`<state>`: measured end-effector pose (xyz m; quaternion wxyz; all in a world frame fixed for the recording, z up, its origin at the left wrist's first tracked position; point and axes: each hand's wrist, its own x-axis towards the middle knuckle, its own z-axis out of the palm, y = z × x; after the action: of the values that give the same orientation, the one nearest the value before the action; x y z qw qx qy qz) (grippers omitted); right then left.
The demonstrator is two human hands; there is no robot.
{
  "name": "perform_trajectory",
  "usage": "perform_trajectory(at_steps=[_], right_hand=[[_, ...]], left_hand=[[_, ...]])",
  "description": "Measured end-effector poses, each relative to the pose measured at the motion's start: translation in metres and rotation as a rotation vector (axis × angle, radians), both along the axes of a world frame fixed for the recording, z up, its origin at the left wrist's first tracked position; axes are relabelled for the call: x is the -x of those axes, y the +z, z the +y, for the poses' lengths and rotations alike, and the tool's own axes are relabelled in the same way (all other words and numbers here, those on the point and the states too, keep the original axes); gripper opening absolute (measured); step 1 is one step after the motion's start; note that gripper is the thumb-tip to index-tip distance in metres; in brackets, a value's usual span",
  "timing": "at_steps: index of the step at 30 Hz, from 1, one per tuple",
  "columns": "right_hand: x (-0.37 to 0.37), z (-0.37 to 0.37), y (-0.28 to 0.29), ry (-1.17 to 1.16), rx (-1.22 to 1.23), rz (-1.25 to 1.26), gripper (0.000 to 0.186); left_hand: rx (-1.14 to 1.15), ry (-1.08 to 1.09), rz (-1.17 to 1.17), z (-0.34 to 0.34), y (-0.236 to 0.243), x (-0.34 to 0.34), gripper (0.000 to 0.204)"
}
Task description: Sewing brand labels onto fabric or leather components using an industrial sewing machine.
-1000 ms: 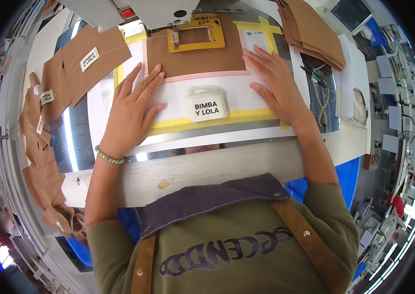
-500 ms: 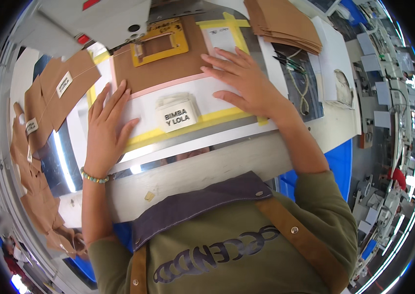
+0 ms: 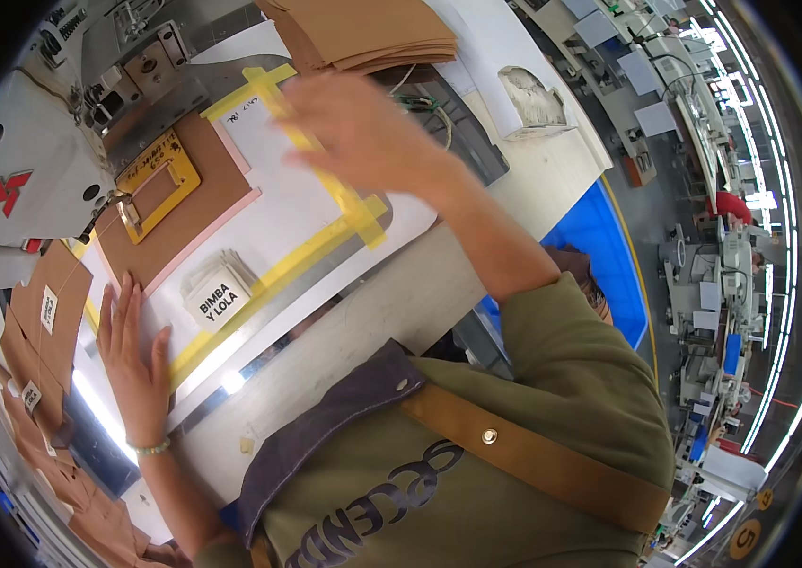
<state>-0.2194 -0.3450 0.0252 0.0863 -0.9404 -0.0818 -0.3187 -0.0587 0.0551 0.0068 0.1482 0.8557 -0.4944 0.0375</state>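
Observation:
A brown flat piece [image 3: 207, 194] lies on a white board [image 3: 292, 213] edged with yellow tape, under the head of a sewing machine [image 3: 41, 161]. A yellow rectangular frame [image 3: 170, 208] rests on the piece. My left hand [image 3: 136, 364] lies flat, fingers stretched, with its fingertips at the near left corner of the piece. My right hand [image 3: 353, 133] is raised over the board's right taped edge, just short of a stack of brown pieces [image 3: 372, 33]; motion smears its fingers. A small pile of white printed labels [image 3: 221, 289] sits between my hands, nearer the left.
Joined brown pieces with white labels [image 3: 51, 303] trail off the table at the left. A white box [image 3: 486, 57] with a torn hole stands at the far right, near green-handled snips and a cord [image 3: 439, 109]. A blue bin [image 3: 609, 256] is below the table's right side.
The view has turned to the right. My right hand has left the board beside the brown piece and moved up toward the brown stack. My left hand stays at the piece's near left corner.

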Motion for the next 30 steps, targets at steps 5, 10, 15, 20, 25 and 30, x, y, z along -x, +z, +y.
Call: perform_trajectory(at_steps=[5,10,15,20,25,30], right_hand=[[0.052,-0.078,0.059,-0.585,-0.271,-0.097,0.028],[0.051,-0.072,0.061,-0.481,-0.392,0.052,0.027],[0.017,-0.003,0.042,-0.053,-0.364,0.399,0.024],[-0.009,0.076,0.022,0.237,-0.263,0.413,0.046],[-0.020,0.115,0.009,0.384,-0.120,0.381,0.055],[-0.017,0.117,0.010,0.287,-0.273,0.463,0.058]], left_hand=[[0.000,-0.017,0.024,-0.001,0.002,0.001,0.054],[0.075,-0.017,0.011,-0.006,0.008,0.004,0.054],[0.176,-0.041,0.095,-0.007,0.020,0.012,0.058],[0.221,-0.120,0.236,-0.018,0.027,0.033,0.076],[0.206,-0.132,0.222,-0.037,0.017,0.042,0.071],[0.256,-0.153,0.282,-0.042,0.011,0.038,0.064]])
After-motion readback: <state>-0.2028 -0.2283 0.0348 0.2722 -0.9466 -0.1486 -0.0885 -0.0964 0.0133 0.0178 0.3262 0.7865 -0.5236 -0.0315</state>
